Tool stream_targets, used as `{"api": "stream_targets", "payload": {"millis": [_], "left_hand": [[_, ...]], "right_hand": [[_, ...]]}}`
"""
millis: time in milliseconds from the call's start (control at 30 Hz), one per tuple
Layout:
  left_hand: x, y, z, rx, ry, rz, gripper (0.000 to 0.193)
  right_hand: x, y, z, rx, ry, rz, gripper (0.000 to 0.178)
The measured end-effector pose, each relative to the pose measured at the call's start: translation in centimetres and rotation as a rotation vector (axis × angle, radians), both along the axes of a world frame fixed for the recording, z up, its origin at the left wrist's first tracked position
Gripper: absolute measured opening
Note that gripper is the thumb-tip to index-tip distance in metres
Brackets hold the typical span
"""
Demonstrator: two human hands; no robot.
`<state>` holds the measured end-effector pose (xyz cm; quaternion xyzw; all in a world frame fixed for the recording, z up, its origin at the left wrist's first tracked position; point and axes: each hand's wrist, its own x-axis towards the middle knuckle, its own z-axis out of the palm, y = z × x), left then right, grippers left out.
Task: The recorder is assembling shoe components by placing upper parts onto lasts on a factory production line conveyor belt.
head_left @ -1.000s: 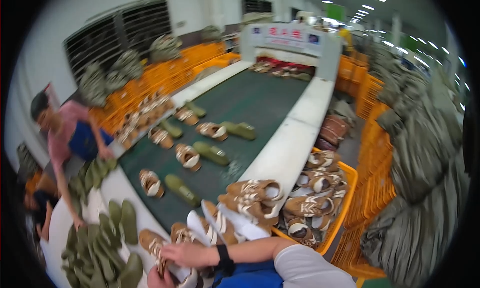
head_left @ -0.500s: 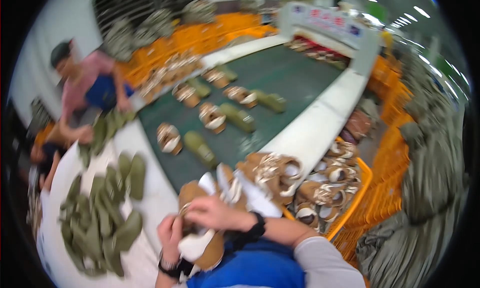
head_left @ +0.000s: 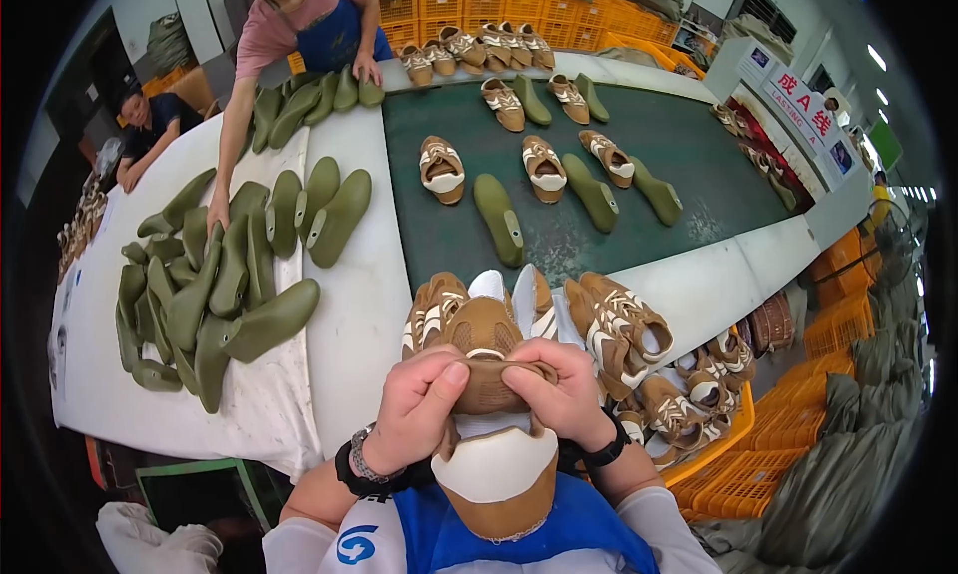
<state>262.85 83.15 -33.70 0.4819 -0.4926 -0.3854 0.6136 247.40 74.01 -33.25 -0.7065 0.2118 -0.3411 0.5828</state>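
Against my chest, at the near edge of the white table (head_left: 349, 314), I hold a brown shoe upper (head_left: 494, 414) with both hands. Its heel end, tan with a white patch, points down toward my blue apron, and its brown toe with white stripes points away from me. My left hand (head_left: 419, 404) and my right hand (head_left: 564, 389) are both clamped on the tongue at the shoe's opening, thumbs nearly meeting over it. Just beyond my knuckles more brown uppers (head_left: 609, 319) lie heaped at the table's edge. To my right an orange crate (head_left: 714, 444) holds a pile of the same brown and white uppers. On my left, green shoe lasts (head_left: 215, 285) lie spread on the white table.
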Motion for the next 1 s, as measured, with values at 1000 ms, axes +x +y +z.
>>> {"api": "stream_targets", "payload": {"millis": [1000], "left_hand": [[20.0, -0.7, -13.8, 0.13, -1.037, 0.64, 0.054]], "right_hand": [[-5.7, -12.1, -4.3, -0.478, 0.577, -0.124, 0.028]]}}
